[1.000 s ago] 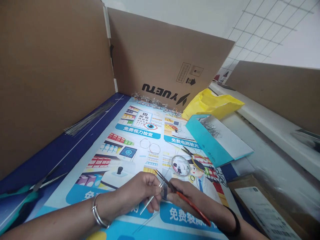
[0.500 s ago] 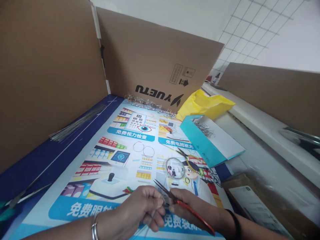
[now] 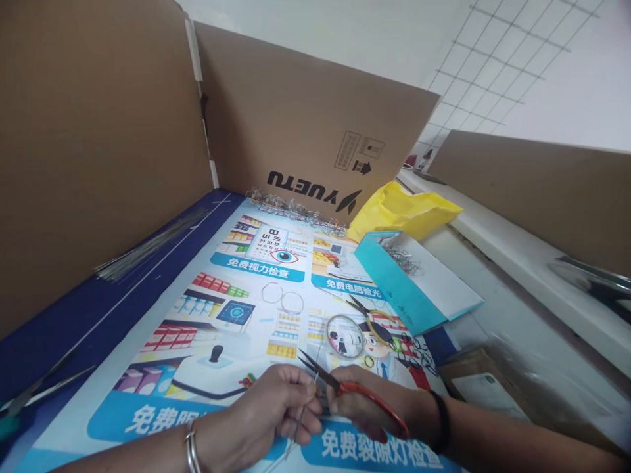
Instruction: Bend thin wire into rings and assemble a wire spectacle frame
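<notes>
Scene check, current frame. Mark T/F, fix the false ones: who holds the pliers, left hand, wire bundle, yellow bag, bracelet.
1. The right hand holds the red-handled pliers. True.
2. The left hand is empty. False: it pinches thin wires.
3. The loose bundle of straight wires lies inside the teal-and-white box. False: it lies on the dark blue surface, at the left.
4. The yellow bag is beyond that box, as seen from the person. True.
5. The silver bracelet is on the right wrist. False: it is on the left; the right wears a dark band.
</notes>
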Available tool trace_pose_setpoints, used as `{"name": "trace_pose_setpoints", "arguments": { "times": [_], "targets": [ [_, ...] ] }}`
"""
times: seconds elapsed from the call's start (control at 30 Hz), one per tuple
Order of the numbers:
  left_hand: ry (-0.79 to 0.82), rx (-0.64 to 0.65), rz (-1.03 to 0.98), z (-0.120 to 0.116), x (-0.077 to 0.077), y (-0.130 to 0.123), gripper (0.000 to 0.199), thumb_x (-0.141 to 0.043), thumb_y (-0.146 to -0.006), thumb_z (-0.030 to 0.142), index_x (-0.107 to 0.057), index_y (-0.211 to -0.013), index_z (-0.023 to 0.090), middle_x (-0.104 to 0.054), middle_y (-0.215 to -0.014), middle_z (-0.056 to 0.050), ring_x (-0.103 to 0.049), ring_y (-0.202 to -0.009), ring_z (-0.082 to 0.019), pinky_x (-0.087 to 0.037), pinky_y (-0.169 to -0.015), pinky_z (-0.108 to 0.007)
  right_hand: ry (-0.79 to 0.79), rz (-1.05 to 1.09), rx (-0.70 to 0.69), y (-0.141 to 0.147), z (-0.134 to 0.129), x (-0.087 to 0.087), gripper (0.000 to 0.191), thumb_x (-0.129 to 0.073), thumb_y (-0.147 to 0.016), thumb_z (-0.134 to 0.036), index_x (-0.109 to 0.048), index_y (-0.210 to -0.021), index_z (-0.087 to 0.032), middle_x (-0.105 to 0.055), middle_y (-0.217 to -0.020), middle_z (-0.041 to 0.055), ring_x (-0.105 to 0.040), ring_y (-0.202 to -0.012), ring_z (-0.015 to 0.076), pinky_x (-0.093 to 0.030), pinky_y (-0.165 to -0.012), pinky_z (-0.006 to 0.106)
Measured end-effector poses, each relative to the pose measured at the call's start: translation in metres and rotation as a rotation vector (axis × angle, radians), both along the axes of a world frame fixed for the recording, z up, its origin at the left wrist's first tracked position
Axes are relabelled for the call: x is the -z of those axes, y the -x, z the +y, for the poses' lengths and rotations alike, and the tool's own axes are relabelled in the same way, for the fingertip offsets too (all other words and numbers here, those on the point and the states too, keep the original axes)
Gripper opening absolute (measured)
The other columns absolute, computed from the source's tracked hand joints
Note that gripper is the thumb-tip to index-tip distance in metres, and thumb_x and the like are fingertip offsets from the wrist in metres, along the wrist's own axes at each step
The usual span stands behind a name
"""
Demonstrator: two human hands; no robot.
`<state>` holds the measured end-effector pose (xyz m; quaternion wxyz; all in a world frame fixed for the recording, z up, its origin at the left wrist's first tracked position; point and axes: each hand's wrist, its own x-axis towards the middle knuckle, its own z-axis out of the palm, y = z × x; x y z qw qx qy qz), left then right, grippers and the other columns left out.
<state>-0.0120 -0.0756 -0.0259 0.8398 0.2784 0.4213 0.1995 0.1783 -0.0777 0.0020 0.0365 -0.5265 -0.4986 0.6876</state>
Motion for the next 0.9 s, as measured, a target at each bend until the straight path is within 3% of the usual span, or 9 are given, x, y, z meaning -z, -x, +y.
{"name": "trace_pose_setpoints", "arguments": {
  "times": [0.3, 0.6, 0.8, 0.9],
  "targets": [
    [0.036, -0.006, -0.051, 0.002, 0.005, 0.002, 0.009, -0.063, -0.063, 0.018, -0.058, -0.067, 0.012, -0.064, -0.067, -0.004, -0.060, -0.049, -0.011, -0.043, -0.042, -0.019, 0.011, -0.019, 0.002, 0.000, 0.000, -0.001, 0.006, -0.053, -0.070, -0.023, -0.052, -0.070, -0.017, -0.041, -0.039, -0.0089, -0.035, -0.030, 0.0057, -0.026, -0.028, 0.014],
    [0.036, -0.003, -0.055, 0.001, 0.005, 0.003, 0.013, -0.066, -0.065, 0.022, -0.060, -0.069, 0.011, -0.064, -0.065, -0.004, -0.060, -0.049, -0.011, -0.044, -0.043, -0.019, -0.036, 0.013, 0.022, -0.004, -0.003, 0.009, 0.008, -0.054, -0.073, -0.023, -0.053, -0.071, -0.016, -0.042, -0.040, -0.0093, -0.036, -0.030, 0.0048, -0.028, -0.028, 0.013],
    [0.041, 0.001, -0.028, 0.000, 0.000, 0.003, 0.014, -0.067, -0.063, 0.022, -0.060, -0.067, 0.011, -0.064, -0.064, -0.004, -0.060, -0.048, -0.011, -0.043, -0.042, -0.019, -0.061, -0.048, -0.023, 0.004, -0.007, -0.002, 0.022, -0.053, -0.078, -0.036, -0.050, -0.067, -0.017, -0.039, -0.038, -0.0086, -0.033, -0.028, 0.0049, -0.025, -0.026, 0.014],
    [0.031, 0.035, -0.029, -0.002, -0.002, 0.005, 0.014, -0.067, -0.064, 0.024, -0.060, -0.066, 0.011, -0.064, -0.065, -0.004, -0.060, -0.049, -0.011, -0.044, -0.044, -0.019, -0.096, -0.171, -0.102, 0.008, -0.006, -0.014, 0.017, -0.050, -0.079, -0.033, -0.053, -0.073, -0.017, -0.038, -0.041, -0.0084, -0.034, -0.031, 0.0056, -0.026, -0.029, 0.015]
  ]
}}
